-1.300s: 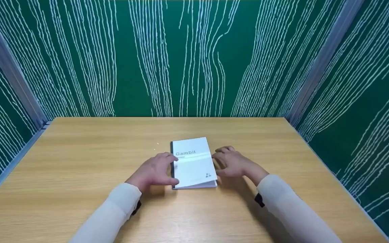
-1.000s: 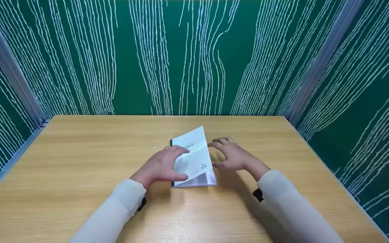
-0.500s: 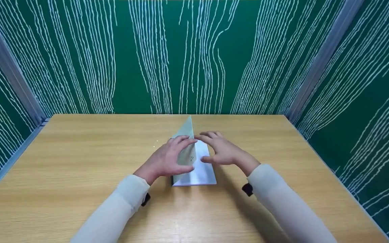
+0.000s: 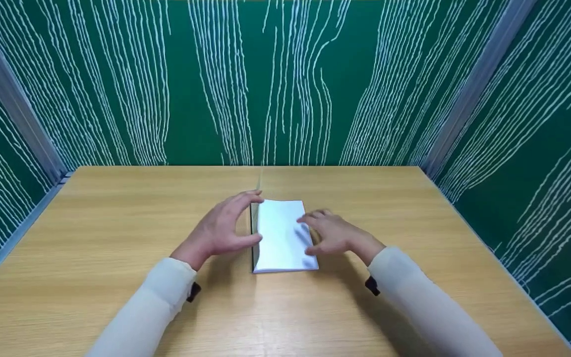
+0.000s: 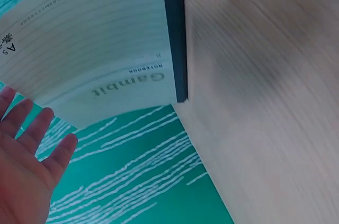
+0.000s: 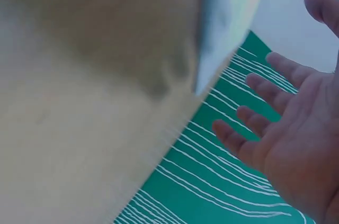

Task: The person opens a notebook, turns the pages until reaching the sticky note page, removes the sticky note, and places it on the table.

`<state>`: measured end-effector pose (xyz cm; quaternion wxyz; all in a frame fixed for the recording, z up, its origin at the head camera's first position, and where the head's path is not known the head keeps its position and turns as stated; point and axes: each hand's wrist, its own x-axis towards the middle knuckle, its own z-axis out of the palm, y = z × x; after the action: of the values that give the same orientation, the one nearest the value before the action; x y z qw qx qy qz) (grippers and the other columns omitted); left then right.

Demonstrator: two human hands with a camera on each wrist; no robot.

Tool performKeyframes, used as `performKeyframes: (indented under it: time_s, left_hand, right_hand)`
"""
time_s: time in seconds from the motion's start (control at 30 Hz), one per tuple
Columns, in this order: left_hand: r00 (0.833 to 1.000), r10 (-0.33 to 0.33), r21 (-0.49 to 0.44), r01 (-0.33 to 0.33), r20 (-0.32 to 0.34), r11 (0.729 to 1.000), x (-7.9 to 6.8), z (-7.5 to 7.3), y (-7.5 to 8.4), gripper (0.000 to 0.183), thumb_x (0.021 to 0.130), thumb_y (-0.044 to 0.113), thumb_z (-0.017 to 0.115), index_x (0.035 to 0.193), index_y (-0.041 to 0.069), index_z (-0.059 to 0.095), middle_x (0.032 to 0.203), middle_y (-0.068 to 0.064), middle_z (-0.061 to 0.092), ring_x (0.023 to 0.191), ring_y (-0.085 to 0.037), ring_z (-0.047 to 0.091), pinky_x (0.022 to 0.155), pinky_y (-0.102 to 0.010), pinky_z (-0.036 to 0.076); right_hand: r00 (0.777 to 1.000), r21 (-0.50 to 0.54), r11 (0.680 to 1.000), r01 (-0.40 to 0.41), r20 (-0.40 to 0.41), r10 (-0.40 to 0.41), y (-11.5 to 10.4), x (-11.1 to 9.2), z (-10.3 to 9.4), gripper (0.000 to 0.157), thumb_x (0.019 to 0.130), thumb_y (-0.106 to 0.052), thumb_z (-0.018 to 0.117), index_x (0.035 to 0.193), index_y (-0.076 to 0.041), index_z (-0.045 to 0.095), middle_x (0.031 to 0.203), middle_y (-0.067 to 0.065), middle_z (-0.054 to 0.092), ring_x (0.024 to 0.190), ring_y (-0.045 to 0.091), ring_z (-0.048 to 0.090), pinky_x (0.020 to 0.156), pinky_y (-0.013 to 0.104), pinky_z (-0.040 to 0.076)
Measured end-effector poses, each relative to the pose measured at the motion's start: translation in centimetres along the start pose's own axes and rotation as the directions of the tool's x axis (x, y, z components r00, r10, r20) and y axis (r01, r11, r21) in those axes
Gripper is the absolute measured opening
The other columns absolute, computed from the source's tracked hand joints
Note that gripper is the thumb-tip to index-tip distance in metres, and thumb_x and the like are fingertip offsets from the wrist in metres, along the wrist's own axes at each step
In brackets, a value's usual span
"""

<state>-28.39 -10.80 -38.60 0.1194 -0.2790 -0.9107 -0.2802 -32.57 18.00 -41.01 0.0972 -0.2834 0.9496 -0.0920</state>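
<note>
A "Gambit" notebook (image 4: 280,238) lies on the table, its white page facing up. Its front cover (image 5: 106,49) stands nearly upright along the dark spine (image 5: 176,33), seen almost edge-on in the head view. My left hand (image 4: 220,228) is at the notebook's left side, fingers extended and thumb apart, the tips at the raised cover; exact contact is unclear. In the left wrist view the printed outer face looks toward those fingers. My right hand (image 4: 337,234) hovers over the page's right edge, fingers loosely spread and holding nothing. In the right wrist view its palm (image 6: 296,144) shows.
The wooden table (image 4: 117,228) reaches back to a green wall (image 4: 295,84) with white wavy lines. Similar panels flank both sides, joined by grey metal posts (image 4: 469,94). Each wrist carries a small dark device (image 4: 372,285).
The notebook's cover has swung up leftward from nearly flat to upright, baring the page. My left hand first moved right, then back left; my right hand reached in over the page, then drew back slightly.
</note>
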Motion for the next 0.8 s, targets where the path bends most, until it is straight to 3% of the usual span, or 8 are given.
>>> performKeyframes:
  time_s: [0.23, 0.53, 0.67, 0.8]
  left_hand:
    - [0.999, 0.002, -0.029, -0.003, -0.033, 1.000, -1.0, -0.8, -1.2, 0.067, 0.074, 0.048, 0.074, 0.134, 0.030, 0.048, 0.152, 0.009, 0.038, 0.140, -0.016, 0.038, 0.110, -0.050, 0.036]
    - [0.994, -0.093, -0.046, 0.091, -0.062, 0.995, -2.8, -2.7, -2.8, 0.063, 0.079, 0.042, 0.073, 0.135, 0.025, 0.051, 0.146, 0.004, 0.045, 0.137, -0.021, 0.041, 0.110, -0.051, 0.035]
    - [0.989, -0.135, -0.076, 0.130, -0.063, 0.989, -3.7, -3.3, -3.8, 0.060, 0.081, 0.042, 0.072, 0.135, 0.025, 0.051, 0.144, 0.002, 0.048, 0.136, -0.023, 0.042, 0.110, -0.053, 0.035]
    - [0.984, -0.168, -0.172, 0.155, -0.063, 0.973, -4.4, -3.5, -4.5, 0.055, 0.083, 0.036, 0.071, 0.133, 0.020, 0.054, 0.139, -0.001, 0.051, 0.131, -0.024, 0.047, 0.106, -0.052, 0.040]
  right_hand:
    - [0.994, -0.058, 0.996, -0.072, 0.077, 0.077, 0.5, 0.1, 1.7, 0.085, 0.075, -0.054, 0.073, 0.148, -0.025, 0.039, 0.155, 0.001, 0.035, 0.146, 0.033, 0.022, 0.114, 0.062, 0.021]
    - [0.994, -0.054, 0.995, -0.080, 0.073, 0.084, 0.5, 0.5, 1.8, 0.085, 0.074, -0.055, 0.073, 0.147, -0.026, 0.040, 0.154, -0.001, 0.037, 0.146, 0.031, 0.022, 0.114, 0.061, 0.020]
    - [0.997, -0.054, 0.997, -0.061, 0.042, 0.063, 0.6, 1.2, 1.7, 0.078, 0.076, -0.054, 0.072, 0.143, -0.023, 0.047, 0.149, 0.001, 0.044, 0.140, 0.030, 0.031, 0.113, 0.057, 0.026]
    - [0.997, -0.011, 0.997, -0.075, -0.023, 0.074, 0.8, 2.7, 1.6, 0.062, 0.084, -0.050, 0.067, 0.136, -0.019, 0.054, 0.140, 0.005, 0.050, 0.126, 0.027, 0.039, 0.108, 0.050, 0.035]
